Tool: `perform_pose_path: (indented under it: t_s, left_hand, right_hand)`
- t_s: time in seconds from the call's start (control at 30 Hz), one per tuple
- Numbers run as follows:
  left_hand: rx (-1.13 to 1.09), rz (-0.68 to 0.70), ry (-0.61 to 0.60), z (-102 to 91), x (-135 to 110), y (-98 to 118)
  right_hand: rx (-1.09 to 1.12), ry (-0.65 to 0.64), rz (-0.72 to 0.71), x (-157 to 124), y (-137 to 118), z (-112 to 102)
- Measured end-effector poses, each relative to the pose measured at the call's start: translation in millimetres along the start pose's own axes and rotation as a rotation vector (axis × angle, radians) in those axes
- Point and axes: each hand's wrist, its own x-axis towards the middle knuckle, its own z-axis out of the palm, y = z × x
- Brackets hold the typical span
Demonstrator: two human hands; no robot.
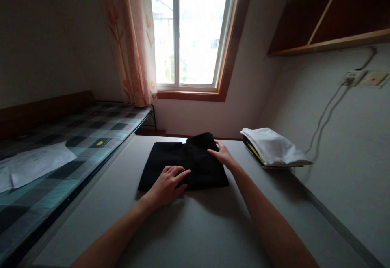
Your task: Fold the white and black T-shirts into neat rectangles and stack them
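Note:
A black folded garment (pixel 170 158) lies on the white table (pixel 195 235); its exact kind cannot be made out. At its far right a part of the cloth stands raised above the rest. My right hand (pixel 224 154) grips this raised right edge, thumb on the near face and the other fingers partly hidden behind the fabric. Resting on the near middle of the garment is my left hand (pixel 170 182), palm down with its fingers apart.
A white folded cloth (pixel 271 146) sits on dark and yellow flat items at the table's right, by the wall. Left of the table, a checked mattress (pixel 115 128) bears white papers (pixel 42 162). Cables (pixel 323 117) hang from a wall socket (pixel 353 78). A window (pixel 198 32) is ahead.

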Motion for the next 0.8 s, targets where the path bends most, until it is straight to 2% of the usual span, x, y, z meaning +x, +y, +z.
perform_pose_path:
  t_s: [0.1, 0.2, 0.27, 0.37, 0.43, 0.5, 0.63, 0.8]
  left_hand:
    - [0.029, -0.028, -0.037, 9.3, -2, -3]
    - [0.023, -0.01, -0.062, 16.1, -2, -4]
    - [0.015, -0.001, -0.061, 17.7, -2, -4]
    - [0.002, 0.0, -0.057, 17.0, -2, -3]
    - [-0.004, -0.004, -0.066, 16.2, -2, -2]
    - [-0.009, -0.007, -0.073, 15.8, -1, 0]
    - [-0.012, -0.011, -0.065, 17.0, -1, 4]
    - [-0.073, -0.079, -0.048, 15.4, 3, 5]
  right_hand:
    - [-0.093, 0.014, 0.055, -5, 29, -42]
    - [-0.271, 0.068, 0.132, -23, 50, -59]
    - [-0.398, 0.126, 0.132, -36, 52, -57]
    - [-0.554, 0.155, 0.029, -50, 38, -46]
    - [-0.64, 0.105, -0.044, -56, 25, -36]
    - [-0.719, 0.0, -0.113, -61, 14, -27]
    - [-0.834, -0.194, -0.183, -68, 6, -13]
    - [-0.863, -0.239, -0.189, -69, 8, -12]
